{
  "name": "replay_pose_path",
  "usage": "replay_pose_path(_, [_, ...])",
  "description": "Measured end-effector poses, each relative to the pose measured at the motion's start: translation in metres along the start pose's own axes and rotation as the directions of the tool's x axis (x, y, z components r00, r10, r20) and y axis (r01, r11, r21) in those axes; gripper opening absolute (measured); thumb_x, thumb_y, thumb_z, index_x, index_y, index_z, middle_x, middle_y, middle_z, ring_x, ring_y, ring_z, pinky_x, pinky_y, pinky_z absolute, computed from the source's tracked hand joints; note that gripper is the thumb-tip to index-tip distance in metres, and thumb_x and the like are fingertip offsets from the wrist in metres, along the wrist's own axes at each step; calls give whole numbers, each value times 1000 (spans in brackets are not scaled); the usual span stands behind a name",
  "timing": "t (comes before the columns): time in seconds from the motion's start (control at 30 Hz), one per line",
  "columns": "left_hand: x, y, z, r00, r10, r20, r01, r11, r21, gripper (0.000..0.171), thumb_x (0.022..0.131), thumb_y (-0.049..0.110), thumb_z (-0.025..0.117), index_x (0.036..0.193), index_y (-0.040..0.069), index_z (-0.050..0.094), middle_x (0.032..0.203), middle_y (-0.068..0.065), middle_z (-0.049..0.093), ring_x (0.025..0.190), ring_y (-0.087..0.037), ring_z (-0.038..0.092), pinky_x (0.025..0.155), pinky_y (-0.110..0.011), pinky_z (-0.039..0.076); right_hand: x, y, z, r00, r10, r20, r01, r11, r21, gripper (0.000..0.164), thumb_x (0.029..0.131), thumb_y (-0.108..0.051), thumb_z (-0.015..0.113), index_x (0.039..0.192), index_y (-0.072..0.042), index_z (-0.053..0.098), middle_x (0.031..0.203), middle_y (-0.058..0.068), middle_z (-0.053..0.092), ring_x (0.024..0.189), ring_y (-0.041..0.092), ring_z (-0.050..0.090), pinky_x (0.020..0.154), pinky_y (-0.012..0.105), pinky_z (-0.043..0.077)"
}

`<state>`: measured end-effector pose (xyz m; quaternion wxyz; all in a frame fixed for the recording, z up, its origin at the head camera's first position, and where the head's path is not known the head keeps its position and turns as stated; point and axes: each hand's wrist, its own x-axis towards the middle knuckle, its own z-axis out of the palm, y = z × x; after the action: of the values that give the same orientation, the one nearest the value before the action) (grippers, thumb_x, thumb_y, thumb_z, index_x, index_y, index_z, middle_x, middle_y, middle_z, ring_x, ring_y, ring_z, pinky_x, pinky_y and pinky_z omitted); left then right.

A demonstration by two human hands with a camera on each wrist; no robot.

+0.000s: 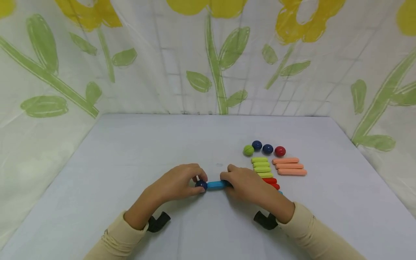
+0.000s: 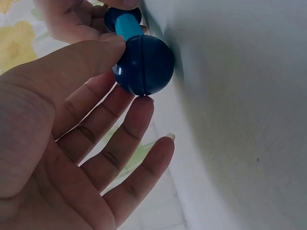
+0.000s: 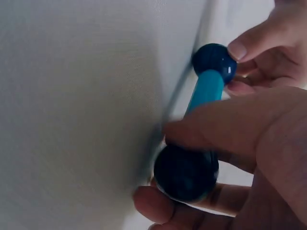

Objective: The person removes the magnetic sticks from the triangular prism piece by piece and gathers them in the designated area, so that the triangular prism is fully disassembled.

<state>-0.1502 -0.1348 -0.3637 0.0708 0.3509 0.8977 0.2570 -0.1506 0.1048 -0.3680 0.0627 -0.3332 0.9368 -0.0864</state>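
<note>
A light-blue rod (image 1: 216,185) lies level between both hands, with a dark blue ball at each end. My left hand (image 1: 182,182) pinches the left ball (image 2: 151,67) between thumb and fingertips; a seam line runs around that ball. At the other end, my right hand (image 1: 243,182) grips the rod close to the right ball (image 3: 186,173), its thumb across the rod. From above, the right hand covers most of the right ball. In the right wrist view the rod (image 3: 206,89) meets the left ball. The assembly is at the white table's surface.
Right of the hands lie several yellow-green rods (image 1: 261,169), red rods (image 1: 272,183) and three orange rods (image 1: 291,172). Behind them sit a green ball (image 1: 248,150), two dark blue balls (image 1: 268,149) and a red ball (image 1: 280,151). A flower-printed curtain (image 1: 175,72) surrounds the white table (image 1: 146,141).
</note>
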Motion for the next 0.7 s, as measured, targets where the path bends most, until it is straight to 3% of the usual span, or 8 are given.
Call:
replay_pose_path(0.13, [1,1,-1,1000,2,2,-2,1000,-4,19,86,16,80,103,12,73,99,6,66,91,-12,64,79,-30,54,-3,3,0,999,-6,-37,6,1000,17,12,89,-11,74,101,-12,74,82,0,53,66,14,49,58,24,44])
replay_pose_path(0.3, [1,1,0,1000,1,9,-1,1000,-3,19,86,16,80,103,11,74,98,6,65,90,-12,64,79,-29,54,-11,13,-3,997,18,-69,-10,993,114,11,90,-10,73,99,-16,75,89,-3,56,71,11,52,62,23,47])
replay_pose_path(0.57, [1,-1,2,1000,-18,17,19,1000,-11,18,87,15,79,104,12,74,99,7,65,92,-12,64,80,-31,54,-30,47,-20,983,102,-154,-61,966,249,30,86,0,61,114,-8,70,110,6,58,74,12,52,62,27,48])
replay_pose_path(0.7, [1,-1,2,1000,-18,20,18,1000,-19,18,87,15,79,105,12,74,100,7,65,92,-11,64,81,-31,54,-39,72,-33,970,131,-206,-72,960,271,31,89,-4,66,120,-2,67,112,11,61,74,16,53,61,29,49])
